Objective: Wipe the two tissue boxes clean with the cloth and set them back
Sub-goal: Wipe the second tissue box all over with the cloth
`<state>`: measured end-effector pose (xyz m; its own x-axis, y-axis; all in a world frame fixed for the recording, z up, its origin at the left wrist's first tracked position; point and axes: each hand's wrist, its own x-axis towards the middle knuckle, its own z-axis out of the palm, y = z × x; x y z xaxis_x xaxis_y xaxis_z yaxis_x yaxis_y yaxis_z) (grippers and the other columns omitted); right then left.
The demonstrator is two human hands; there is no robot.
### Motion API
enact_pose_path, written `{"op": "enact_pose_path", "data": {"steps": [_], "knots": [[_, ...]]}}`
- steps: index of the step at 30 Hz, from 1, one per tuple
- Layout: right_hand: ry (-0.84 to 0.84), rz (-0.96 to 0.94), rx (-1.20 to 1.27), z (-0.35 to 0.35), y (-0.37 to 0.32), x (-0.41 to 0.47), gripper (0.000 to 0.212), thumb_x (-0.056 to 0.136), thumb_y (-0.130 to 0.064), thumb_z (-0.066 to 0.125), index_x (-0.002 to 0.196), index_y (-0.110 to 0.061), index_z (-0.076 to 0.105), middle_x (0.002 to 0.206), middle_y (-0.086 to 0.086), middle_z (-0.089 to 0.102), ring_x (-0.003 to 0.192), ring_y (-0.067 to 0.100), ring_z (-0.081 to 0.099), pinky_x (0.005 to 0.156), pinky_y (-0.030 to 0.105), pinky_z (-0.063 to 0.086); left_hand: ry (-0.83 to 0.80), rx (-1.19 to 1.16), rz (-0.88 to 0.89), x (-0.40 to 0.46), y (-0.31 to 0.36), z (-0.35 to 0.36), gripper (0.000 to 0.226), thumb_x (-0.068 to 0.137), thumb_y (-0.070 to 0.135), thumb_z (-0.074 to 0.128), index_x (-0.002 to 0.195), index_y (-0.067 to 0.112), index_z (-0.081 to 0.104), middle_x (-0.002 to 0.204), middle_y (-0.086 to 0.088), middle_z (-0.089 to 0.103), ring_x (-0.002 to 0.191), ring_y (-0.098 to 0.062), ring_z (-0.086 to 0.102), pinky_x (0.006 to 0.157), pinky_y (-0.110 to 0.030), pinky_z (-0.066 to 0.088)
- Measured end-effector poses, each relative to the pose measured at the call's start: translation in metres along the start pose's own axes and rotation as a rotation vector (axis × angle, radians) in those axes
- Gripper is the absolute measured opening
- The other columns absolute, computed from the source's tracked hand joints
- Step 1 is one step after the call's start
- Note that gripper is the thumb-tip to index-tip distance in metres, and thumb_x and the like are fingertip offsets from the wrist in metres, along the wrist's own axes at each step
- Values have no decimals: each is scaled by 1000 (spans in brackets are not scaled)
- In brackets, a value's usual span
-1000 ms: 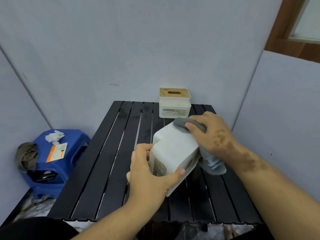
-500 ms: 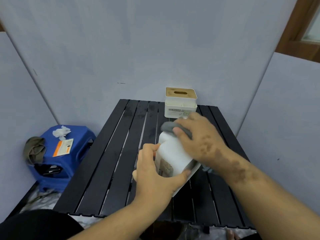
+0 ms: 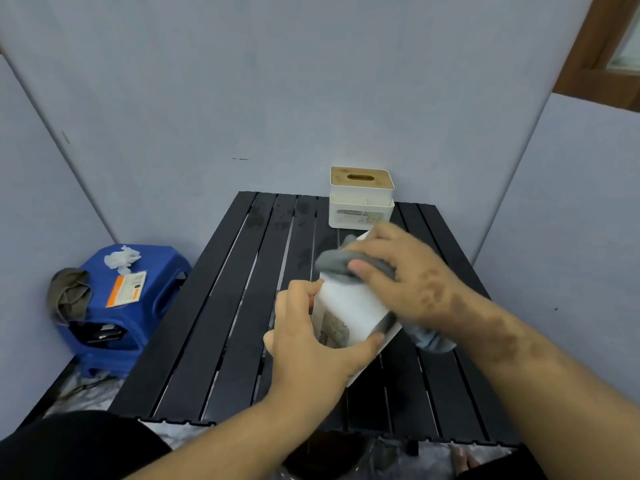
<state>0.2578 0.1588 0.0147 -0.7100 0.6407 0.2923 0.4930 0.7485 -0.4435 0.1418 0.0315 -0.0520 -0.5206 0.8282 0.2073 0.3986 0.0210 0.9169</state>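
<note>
We gripped the tilted tissue box (image 3: 349,306) in our left hand (image 3: 311,344) above the table (image 3: 207,341); our right hand (image 3: 405,271), clutching the cloth (image 3: 341,263), had swept leftward across it. The second box (image 3: 362,202) waited far, unwiped.

Both forearms are bare with no sleeves, black clothing (image 3: 79,445) over the lap.

right hand (image 3: 412,282): motion-blurred | cloth (image 3: 341,263): mostly hidden beneath it | held tissue box (image 3: 349,306): label unreadable

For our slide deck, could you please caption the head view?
Left hand grips a tilted white tissue box while right hand presses a grey cloth against it.
</note>
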Motion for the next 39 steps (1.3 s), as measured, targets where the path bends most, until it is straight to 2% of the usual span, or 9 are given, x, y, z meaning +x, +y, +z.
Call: {"op": "enact_pose_path", "data": {"steps": [4,8,11,15,22,25,29,34,39], "knots": [[133,154,94,-23,43,-1,19,95,-35,57,108,-40,69,99,-11,52,99,16,57,95,37,46,-1,2,-12,3,-1,-2,73,45,61,86,105,50,45,113,21,51,111,-23,52,83,-38,52],[-9,-109,97,-21,30,-20,22,91,-26,58,106,-33,73,99,-11,56,104,12,55,92,22,40,2,0,-13,5,-3,-6,74,41,67,83,103,53,46,112,19,53,110,-22,54,85,-42,53],[-115,-173,114,-31,38,-30,29,88,-32,54,109,-29,73,103,-7,58,104,16,58,94,30,46,-36,-9,-22,7,-3,-10,75,40,67,84,103,54,46,114,17,54,112,-22,54,85,-42,54],[-24,-57,133,-53,62,-40,27,88,-31,55,107,-34,73,103,-3,59,101,19,62,92,48,49,-66,-24,-35,9,0,-10,75,40,66,84,103,56,44,116,19,53,114,-24,53,85,-44,54],[-132,-326,43,-11,4,-37,27,89,-29,54,110,-31,71,103,-11,53,98,14,54,89,30,42,-56,-50,-2,10,1,-7,74,38,57,85,101,53,47,112,7,60,103,-25,59,84,-49,53],[-33,-239,76,-28,39,-35,28,90,-24,54,109,-20,74,102,-2,58,98,14,58,91,36,47,-56,-29,-20,10,0,-8,75,42,59,87,104,53,45,114,17,56,109,-24,56,83,-47,54],[85,-14,95,-43,68,-37,25,88,-23,56,106,-30,73,102,-4,60,100,14,61,92,45,49,-57,-25,-17,9,-1,-8,73,44,61,86,103,56,44,114,19,55,113,-24,54,84,-46,54],[-62,-262,58,-17,20,-36,26,89,-24,57,109,-29,73,103,-12,56,102,13,54,95,24,41,-36,-15,0,9,-2,-5,73,45,55,88,105,53,46,111,15,58,107,-24,56,85,-51,53],[34,-64,120,-41,61,-34,26,89,-23,59,109,-31,73,104,-7,60,102,14,60,94,40,49,-50,-6,10,10,-3,-7,74,45,65,87,105,56,44,114,18,55,111,-24,54,85,-49,54]]}}
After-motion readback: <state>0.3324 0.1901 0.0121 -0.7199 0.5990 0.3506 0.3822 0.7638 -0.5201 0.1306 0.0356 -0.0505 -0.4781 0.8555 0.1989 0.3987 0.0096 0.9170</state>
